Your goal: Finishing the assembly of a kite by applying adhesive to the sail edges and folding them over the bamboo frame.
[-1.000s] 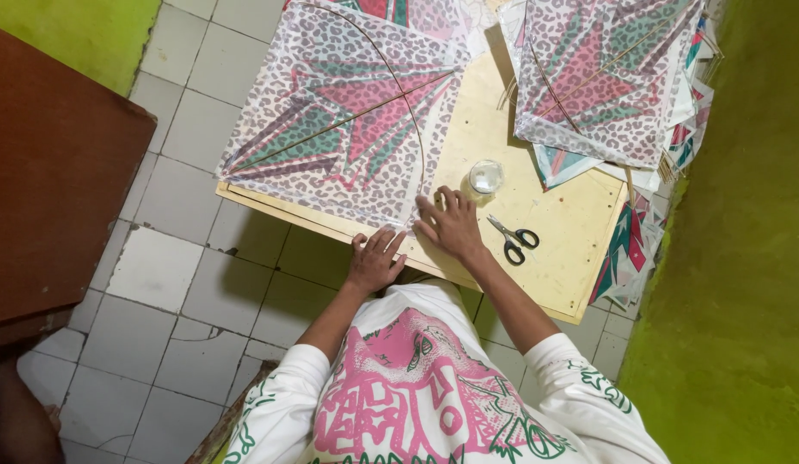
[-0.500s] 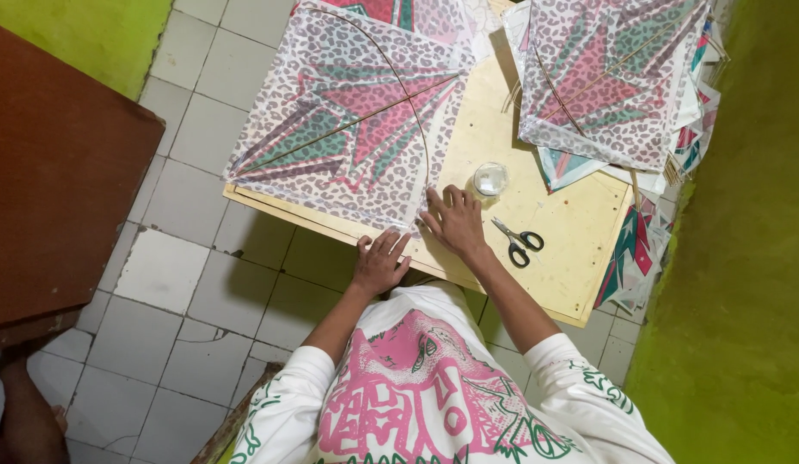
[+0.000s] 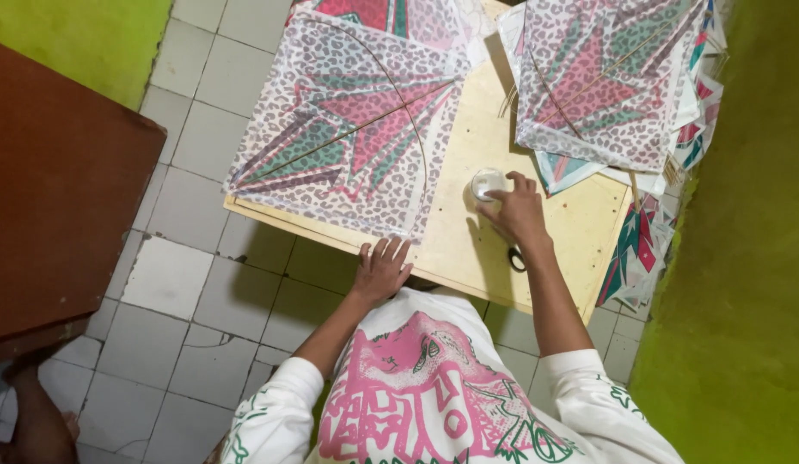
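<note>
Round jar [image 3: 486,182] under right fingers [image 3: 505,191] (touching)

Kite [image 3: 356,137] on board [image 3: 580,215], jar [image 3: 486,183] right

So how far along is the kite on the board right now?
Done: the patterned kite lies flat on the wooden board with its thin sticks in place, and a stack of similar kites sits at the far right. In hand: the left hand rests at the kite's near corner while the right hand reaches the small round container. Scissors lie partly hidden under the right wrist.
</note>
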